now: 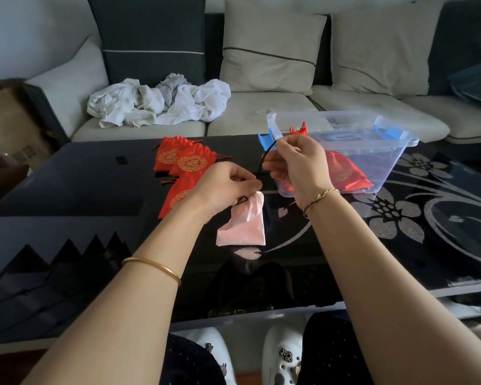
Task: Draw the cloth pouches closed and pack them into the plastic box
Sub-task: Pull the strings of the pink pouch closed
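A pink cloth pouch (245, 222) hangs above the black glass table, gathered at its neck. My left hand (228, 187) pinches that neck. My right hand (295, 162) pinches the pouch's black drawstring (267, 157), which runs taut up and to the right from the neck. Three red pouches with gold emblems (186, 162) lie on the table to the left, behind my left hand. The clear plastic box (372, 151) with blue latches stands at the right and holds red pouches (342, 170).
The black glass table (67, 184) has a silver flower pattern at the right. A grey sofa with cushions runs along the back, with a heap of white cloth (161, 104) on its seat. A brown bag (6, 129) stands at far left.
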### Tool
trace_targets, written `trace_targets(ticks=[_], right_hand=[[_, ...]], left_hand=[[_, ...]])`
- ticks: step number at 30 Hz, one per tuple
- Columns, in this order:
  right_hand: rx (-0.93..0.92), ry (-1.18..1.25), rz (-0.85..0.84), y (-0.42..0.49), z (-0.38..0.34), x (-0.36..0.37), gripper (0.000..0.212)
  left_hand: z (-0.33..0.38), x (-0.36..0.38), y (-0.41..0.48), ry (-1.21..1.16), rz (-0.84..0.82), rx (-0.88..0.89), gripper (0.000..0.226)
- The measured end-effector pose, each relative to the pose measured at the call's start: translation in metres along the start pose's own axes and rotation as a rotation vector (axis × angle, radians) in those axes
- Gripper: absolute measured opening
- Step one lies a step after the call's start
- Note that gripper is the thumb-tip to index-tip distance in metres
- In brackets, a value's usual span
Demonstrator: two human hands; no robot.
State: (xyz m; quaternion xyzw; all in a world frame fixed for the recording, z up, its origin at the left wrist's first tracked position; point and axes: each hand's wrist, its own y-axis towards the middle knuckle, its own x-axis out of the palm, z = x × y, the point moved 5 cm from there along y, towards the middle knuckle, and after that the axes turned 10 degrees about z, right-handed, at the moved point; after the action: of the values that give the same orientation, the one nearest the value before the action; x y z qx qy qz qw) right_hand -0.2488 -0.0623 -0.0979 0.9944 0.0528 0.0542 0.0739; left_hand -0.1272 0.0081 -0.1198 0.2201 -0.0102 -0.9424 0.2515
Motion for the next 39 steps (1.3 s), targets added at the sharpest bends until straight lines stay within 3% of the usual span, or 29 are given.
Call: trace_targets(ticks=[5,7,9,11,18,25,29,34,36,39], right_hand=[[0.201,0.214,-0.147,-0.007,0.008,0.013,0.009],[0.269,0.162,-0.123,-0.004,0.018,0.012,0.012],[0.225,-0.077,-0.114,-0.001,0.025,0.008,0.023],[0.171,-0.230,-0.219,-0.005,0.025,0.009,0.021],[0.046,-0.507,-0.439,-0.015,0.026,0.016,0.017],[-0.078,-0.456,-0.291,-0.010,0.014,0.014,0.025],[-0.113,-0.477,-0.358,-0.013,0.013,0.016,0.025],[-0.001,-0.352,-0.446,-0.014,0.020,0.014,0.030],[-0.050,-0.400,-0.465,-0.014,0.022,0.015,0.035],[-0.152,-0.489,-0.456,-0.013,0.022,0.018,0.024]], left_hand=[[0.002,0.003,0.000,0.006,-0.013,0.038,0.025],[0.000,0.001,0.000,-0.048,-0.003,-0.004,0.030],[-0.002,0.001,0.000,-0.101,0.009,-0.035,0.029],[-0.003,0.000,0.000,-0.146,0.022,-0.054,0.028],[-0.002,-0.002,0.000,-0.234,0.042,-0.085,0.026],[-0.006,-0.008,0.001,-0.298,0.111,-0.110,0.020],[-0.007,-0.012,0.001,-0.367,0.132,-0.142,0.016],[-0.009,-0.014,0.002,-0.362,0.094,-0.170,0.022],[-0.008,-0.013,0.002,-0.372,0.077,-0.154,0.023],[-0.004,-0.013,0.001,-0.317,0.106,-0.097,0.025]])
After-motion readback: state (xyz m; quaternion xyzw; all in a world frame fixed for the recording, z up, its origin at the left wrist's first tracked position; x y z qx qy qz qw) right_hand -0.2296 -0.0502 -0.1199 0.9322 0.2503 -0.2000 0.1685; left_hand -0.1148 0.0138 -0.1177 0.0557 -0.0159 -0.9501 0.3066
